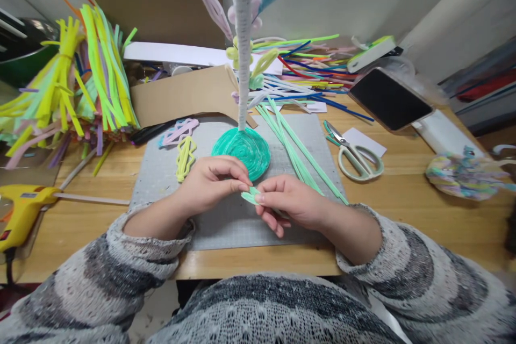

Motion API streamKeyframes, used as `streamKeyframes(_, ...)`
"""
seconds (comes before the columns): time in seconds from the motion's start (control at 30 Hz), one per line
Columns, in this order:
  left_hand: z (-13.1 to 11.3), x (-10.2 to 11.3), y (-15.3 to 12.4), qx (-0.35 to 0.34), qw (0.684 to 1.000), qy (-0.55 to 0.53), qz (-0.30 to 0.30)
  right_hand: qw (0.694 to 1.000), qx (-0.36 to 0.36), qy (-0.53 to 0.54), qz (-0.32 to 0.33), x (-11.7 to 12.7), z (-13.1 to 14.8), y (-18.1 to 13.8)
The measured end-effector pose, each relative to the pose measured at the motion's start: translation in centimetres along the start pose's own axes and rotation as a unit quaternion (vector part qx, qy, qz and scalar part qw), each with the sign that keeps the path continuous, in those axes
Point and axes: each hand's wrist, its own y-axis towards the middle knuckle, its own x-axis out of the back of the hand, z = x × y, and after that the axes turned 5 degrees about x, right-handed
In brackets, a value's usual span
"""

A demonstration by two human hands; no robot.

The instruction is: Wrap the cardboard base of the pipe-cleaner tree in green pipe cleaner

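Observation:
Close to my body, a small folded piece of mint green pipe cleaner is pinched between the thumb and fingers of my right hand. My left hand closes its thumb and fingertips on the other end of the piece. Just behind the hands stands a round teal coiled base, with a white wrapped stem rising from it. Pink, yellow, green and blue pipe-cleaner flowers and leaves show around the stem. Several long mint pipe cleaners lie on the grey mat to the right.
Zigzag pieces, one yellow and one pink and blue, lie left on the mat. Scissors and a phone are at right. A yellow glue gun and pipe-cleaner bundles occupy the left, cardboard the back.

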Motion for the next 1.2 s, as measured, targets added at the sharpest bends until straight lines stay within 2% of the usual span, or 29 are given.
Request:
streamKeyframes(0.2,-0.2,0.0,0.0,0.008,1.0,-0.003,-0.005,1.0,0.003,-0.016,0.0,0.0,-0.1,0.1)
streamKeyframes(0.3,0.3,-0.3,0.1,0.06,0.996,-0.066,-0.024,0.999,0.027,-0.028,-0.037,-0.1,-0.2,0.1)
streamKeyframes(0.43,1.0,-1.6,-0.2,0.156,0.955,-0.245,-0.059,0.985,0.077,-0.069,-0.137,-0.3,-0.2,0.2)
streamKeyframes(0.5,1.0,-2.4,-0.4,0.184,0.942,-0.274,-0.057,0.977,0.093,-0.1,-0.166,-0.3,-0.2,0.3)
streamKeyframes(0.57,0.9,-2.9,-0.6,0.209,0.935,-0.279,-0.062,0.971,0.1,-0.136,-0.167,-0.4,-0.4,0.4)
streamKeyframes(0.67,0.7,-3.1,-0.6,0.23,0.919,-0.304,-0.102,0.954,0.128,-0.198,-0.188,-0.2,-0.8,0.4)
streamKeyframes(0.73,0.6,-3.0,-0.6,0.224,0.912,-0.32,-0.123,0.917,0.177,-0.271,-0.235,-0.1,-1.0,0.1)
streamKeyframes(0.77,0.6,-2.9,-0.5,0.219,0.911,-0.326,-0.128,0.887,0.204,-0.326,-0.257,-0.1,-1.0,0.0)
streamKeyframes(0.93,0.5,-3.1,-0.6,0.21,0.902,-0.358,-0.116,0.696,0.291,-0.595,-0.277,-0.5,-0.7,-1.2)
streamKeyframes(1.07,0.4,-3.6,-0.7,0.211,0.903,-0.363,-0.09,0.578,0.301,-0.704,-0.284,-1.3,-0.5,-2.1)
streamKeyframes(1.13,0.4,-3.7,-0.7,0.215,0.904,-0.361,-0.078,0.55,0.302,-0.728,-0.277,-1.7,-0.6,-2.5)
streamKeyframes(1.2,0.4,-3.7,-0.7,0.223,0.903,-0.36,-0.071,0.559,0.297,-0.727,-0.267,-1.9,-0.7,-2.6)
